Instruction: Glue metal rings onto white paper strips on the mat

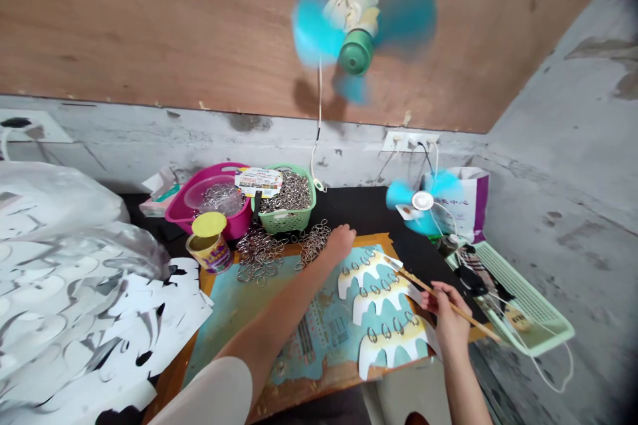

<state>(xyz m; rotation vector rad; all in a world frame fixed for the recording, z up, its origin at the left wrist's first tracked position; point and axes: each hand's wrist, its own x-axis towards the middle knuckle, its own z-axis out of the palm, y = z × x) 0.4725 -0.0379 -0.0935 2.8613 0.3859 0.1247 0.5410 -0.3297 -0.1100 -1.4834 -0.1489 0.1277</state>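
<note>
My right hand grips a long wooden-handled brush, its bristle end at the upper right of the white paper pieces. Three scalloped white paper pieces lie overlapping in a column, yellowish along one edge, with several metal rings standing along each. My left hand reaches across the board, fingers curled, just right of a small pile of metal rings; whatever it pinches is hidden. A larger pile of metal rings lies further left.
A pink basket and a green basket hold metal rings. Before them stands an open can. White paper scraps heap at left. A running fan hangs above; a smaller fan and green tray sit at right.
</note>
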